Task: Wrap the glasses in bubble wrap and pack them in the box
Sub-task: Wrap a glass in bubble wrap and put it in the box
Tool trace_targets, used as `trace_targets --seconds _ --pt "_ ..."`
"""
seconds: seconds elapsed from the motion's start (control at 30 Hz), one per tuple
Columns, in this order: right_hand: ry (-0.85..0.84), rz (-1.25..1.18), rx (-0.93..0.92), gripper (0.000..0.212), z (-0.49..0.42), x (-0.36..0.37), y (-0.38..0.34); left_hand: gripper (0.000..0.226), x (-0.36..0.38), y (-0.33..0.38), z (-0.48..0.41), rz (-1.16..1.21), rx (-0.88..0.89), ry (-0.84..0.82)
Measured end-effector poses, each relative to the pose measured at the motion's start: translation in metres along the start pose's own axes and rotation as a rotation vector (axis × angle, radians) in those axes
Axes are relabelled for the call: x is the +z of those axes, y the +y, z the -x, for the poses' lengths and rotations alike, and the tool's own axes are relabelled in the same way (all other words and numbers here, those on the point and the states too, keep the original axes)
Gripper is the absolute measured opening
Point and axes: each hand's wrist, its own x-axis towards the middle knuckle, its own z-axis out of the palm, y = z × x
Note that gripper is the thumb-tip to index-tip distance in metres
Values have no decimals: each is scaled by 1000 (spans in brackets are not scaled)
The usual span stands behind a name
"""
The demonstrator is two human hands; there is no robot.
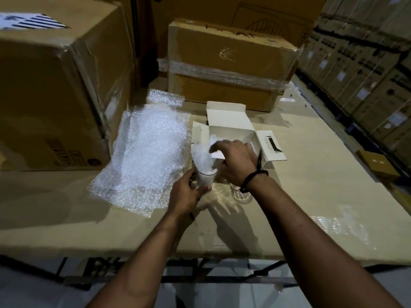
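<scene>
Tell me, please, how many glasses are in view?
2. One glass, with bubble wrap at its top, is in the left hand; the other glass stands on the cardboard under the right wrist. The right hand or the white box may hide more.

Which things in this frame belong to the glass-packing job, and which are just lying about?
Job: glass, gripped by left hand; bubble wrap on it, pinched by right hand; spare sheets; open white box; apparent second glass under the right wrist.
Lying about: large carton at left; taped carton behind; small brown box; stacked cartons far right.
</scene>
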Motion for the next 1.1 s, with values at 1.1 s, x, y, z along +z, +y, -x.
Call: trace_targets --seconds 1.1 --pt "-343 291 -112 37 4 26 -11 59 -3 0 -5 -151 50 -16"
